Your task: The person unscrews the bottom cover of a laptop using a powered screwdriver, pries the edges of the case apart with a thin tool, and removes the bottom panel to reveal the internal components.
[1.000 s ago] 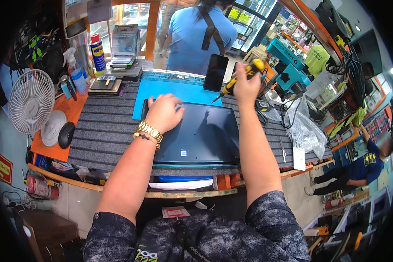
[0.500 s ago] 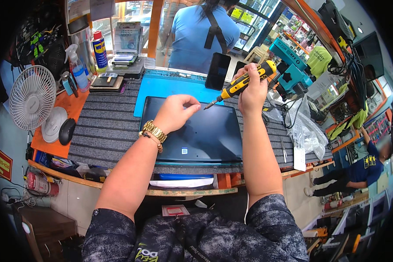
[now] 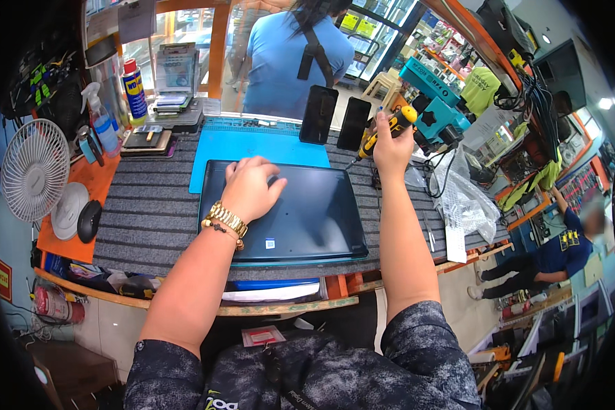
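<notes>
your right grip is clamped around the yellow-and-black screwdriver, its tip angled down near the far right corner of the dark laptop. that laptop lies flat on the counter, blue mat showing beyond it. your left grip, thumb and fingers apart, is over its left half; contact cannot be told.

Smooth laptop, rough ribbed cloth

At centre, the laptop has a soft sheen, plastic or metal, hard to tell; the blue mat above looks matt; the watch band, centre left, is polished gold-coloured metal; the screwdriver, upper right, is plastic with a metal shaft; the bag at right is glossy, crinkled clear plastic; the bench edge below is worn wood.
</notes>
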Tool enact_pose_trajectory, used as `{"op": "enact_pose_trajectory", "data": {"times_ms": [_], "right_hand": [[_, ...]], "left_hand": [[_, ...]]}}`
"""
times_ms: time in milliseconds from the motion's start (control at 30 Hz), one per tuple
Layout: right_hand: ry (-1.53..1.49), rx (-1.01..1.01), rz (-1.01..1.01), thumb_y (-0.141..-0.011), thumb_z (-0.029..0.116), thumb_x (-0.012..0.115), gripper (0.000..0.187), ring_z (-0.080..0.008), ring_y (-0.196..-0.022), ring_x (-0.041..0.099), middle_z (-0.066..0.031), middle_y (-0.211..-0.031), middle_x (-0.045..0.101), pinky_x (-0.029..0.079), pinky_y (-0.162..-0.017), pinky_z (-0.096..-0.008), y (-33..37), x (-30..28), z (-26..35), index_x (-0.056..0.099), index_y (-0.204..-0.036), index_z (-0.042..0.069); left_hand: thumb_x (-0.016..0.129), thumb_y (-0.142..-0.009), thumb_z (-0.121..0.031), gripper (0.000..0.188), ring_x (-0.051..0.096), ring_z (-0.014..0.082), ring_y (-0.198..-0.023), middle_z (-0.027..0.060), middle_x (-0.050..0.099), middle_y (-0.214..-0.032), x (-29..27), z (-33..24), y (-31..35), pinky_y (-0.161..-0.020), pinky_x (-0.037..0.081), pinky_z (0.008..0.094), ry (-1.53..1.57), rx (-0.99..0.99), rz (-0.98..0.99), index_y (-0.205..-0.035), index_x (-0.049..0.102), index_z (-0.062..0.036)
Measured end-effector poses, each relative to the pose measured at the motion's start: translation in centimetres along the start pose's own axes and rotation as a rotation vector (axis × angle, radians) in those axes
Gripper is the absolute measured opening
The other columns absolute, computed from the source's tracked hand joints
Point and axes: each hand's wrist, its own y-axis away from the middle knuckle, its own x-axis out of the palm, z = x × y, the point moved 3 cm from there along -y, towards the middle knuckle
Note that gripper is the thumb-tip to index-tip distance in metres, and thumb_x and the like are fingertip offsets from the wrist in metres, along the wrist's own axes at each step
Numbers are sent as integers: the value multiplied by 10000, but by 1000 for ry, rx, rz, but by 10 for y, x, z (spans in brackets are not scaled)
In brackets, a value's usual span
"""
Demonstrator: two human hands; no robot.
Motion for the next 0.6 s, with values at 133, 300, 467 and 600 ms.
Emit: {"op": "enact_pose_trajectory", "data": {"times_ms": [133,300,467,600], "right_hand": [[136,13,-30,-1064,261,857,291,-121,-840,714,-23,-931,758,575,-787,-311,1,-13,-21,700,-1141,28],[112,-6,-41,-1080,293,842,294,-112,-814,690,-11,-914,744,557,-764,-314,-1,-12,-30,692,-1080,41],[20,13,-13,-1059,272,857,298,-129,-800,685,-29,-950,758,560,-759,-325,-1,-8,-42,700,-1117,26],[123,-2,83,-1081,194,842,241,-75,-796,646,19,-918,686,524,-717,-273,-2,4,-37,650,-1119,55]], "left_hand": [[815,-1016,-379,317,631,323,-1441,111,763,-1423,5,2,2,-1276,344,666,-68,-12,42,-1203,873,-130],[812,-1018,-375,323,623,323,-1453,106,762,-1432,4,2,2,-1281,343,668,-89,-17,55,-1221,868,-131],[815,-1018,-360,314,622,324,-1459,106,757,-1452,6,0,2,-1288,335,674,-94,-17,70,-1237,864,-140],[818,-1015,-354,310,622,325,-1461,106,756,-1454,4,1,3,-1287,336,676,-95,-19,70,-1236,863,-141]]}}
